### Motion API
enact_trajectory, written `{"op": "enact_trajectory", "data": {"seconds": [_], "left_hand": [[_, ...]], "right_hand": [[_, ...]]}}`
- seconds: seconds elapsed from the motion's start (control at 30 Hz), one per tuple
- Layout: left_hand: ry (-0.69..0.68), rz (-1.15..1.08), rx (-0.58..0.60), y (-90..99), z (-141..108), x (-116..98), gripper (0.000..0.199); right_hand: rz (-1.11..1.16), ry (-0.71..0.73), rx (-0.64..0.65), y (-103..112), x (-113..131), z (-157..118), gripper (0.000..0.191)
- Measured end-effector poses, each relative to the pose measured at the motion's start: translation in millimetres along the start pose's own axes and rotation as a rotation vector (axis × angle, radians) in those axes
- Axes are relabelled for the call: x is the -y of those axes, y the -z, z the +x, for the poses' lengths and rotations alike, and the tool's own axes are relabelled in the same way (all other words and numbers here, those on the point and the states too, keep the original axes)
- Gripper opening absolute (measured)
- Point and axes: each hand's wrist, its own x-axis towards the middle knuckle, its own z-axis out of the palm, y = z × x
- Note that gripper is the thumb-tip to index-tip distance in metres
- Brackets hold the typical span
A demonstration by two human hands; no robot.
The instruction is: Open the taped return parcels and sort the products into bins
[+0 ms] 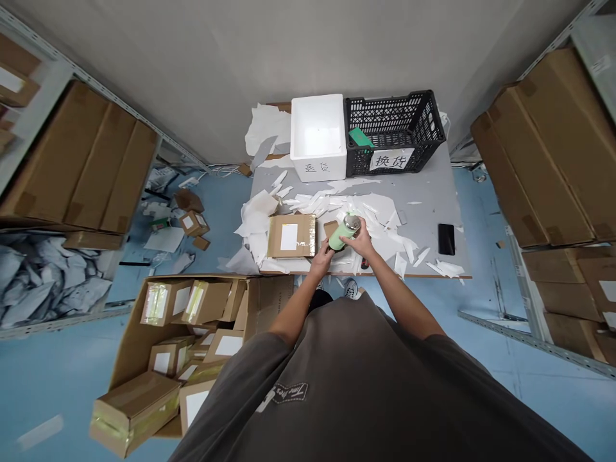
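A light green bottle (343, 233) with a silver top is held tilted over the near part of the table, its top toward the upper right. My left hand (322, 258) grips its dark lower end. Around the upper part, near the silver top, are the fingers of my right hand (360, 239). Just left of the bottle lies a cardboard box (307, 232) with a white label and clear tape. Behind and beneath my hands, torn white paper and foam pieces (380, 208) cover the grey table (426, 196).
At the table's back stand a white foam box (318, 160) and a black crate (357, 159) holding a green item (360, 136). A phone (446, 239) lies at the right. A large carton (269, 298) of parcels is at lower left. Shelves with cartons flank both sides.
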Motion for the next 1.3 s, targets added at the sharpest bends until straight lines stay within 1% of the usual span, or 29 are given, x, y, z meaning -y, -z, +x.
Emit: {"op": "enact_trajectory", "data": {"seconds": [0.1, 0.2, 0.23, 0.27, 0.37, 0.4, 0.43, 0.5, 0.53, 0.6, 0.7, 0.8, 0.87, 1.03, 1.13, 1.3], "left_hand": [[0.064, 0.066, 0.000, 10.1, -2.4, -4.9, 0.031], [0.072, 0.138, 0.062, 26.3, -5.3, -14.7, 0.042], [0.080, 0.159, 0.057, 32.4, -5.4, -19.5, 0.046], [0.105, 0.180, 0.023, 38.7, -4.7, -25.0, 0.049], [0.215, 0.212, -0.161, 55.7, 3.1, -44.7, 0.054], [0.223, 0.206, -0.193, 60.1, 7.6, -51.2, 0.059], [0.204, 0.194, -0.190, 63.8, 12.7, -57.0, 0.066], [0.123, 0.164, -0.107, 69.2, 23.6, -65.2, 0.080], [0.087, 0.148, -0.055, 71.3, 28.5, -67.3, 0.082], [0.055, 0.117, 0.023, 75.0, 36.3, -67.8, 0.077], [0.067, 0.084, 0.078, 79.8, 40.7, -63.6, 0.073], [0.077, 0.080, 0.116, 80.9, 38.0, -60.1, 0.070], [0.097, 0.103, 0.123, 77.9, 34.0, -59.3, 0.065], [0.176, 0.260, 0.108, 59.1, 25.1, -59.8, 0.061], [0.251, 0.321, 0.121, 48.0, 25.6, -60.5, 0.055], [0.344, 0.323, 0.146, 41.9, 32.1, -62.8, 0.053]], "right_hand": [[-0.081, -0.004, 0.051, -0.1, -2.0, -0.9, 0.097], [-0.178, 0.006, 0.179, -2.9, -4.4, -4.0, 0.087], [-0.201, 0.006, 0.201, -5.0, -5.2, -5.4, 0.084], [-0.223, 0.004, 0.206, -7.6, -6.3, -6.9, 0.082], [-0.303, -0.015, 0.180, -16.1, -10.4, -10.8, 0.077], [-0.330, -0.019, 0.179, -18.5, -12.1, -11.9, 0.076], [-0.354, -0.020, 0.187, -20.3, -14.0, -12.9, 0.074], [-0.392, -0.012, 0.217, -22.6, -17.6, -15.0, 0.071], [-0.408, -0.007, 0.233, -23.2, -19.2, -16.1, 0.071], [-0.438, 0.004, 0.265, -23.6, -21.9, -18.1, 0.071], [-0.476, 0.045, 0.313, -23.3, -25.3, -21.1, 0.070], [-0.501, 0.128, 0.333, -20.2, -30.0, -25.4, 0.068], [-0.512, 0.141, 0.332, -16.3, -34.4, -29.4, 0.068], [-0.482, 0.049, 0.363, -9.3, -46.0, -37.9, 0.068], [-0.487, 0.008, 0.336, -9.7, -50.3, -38.2, 0.068], [-0.530, -0.035, 0.324, -9.6, -50.6, -36.6, 0.071]]}}
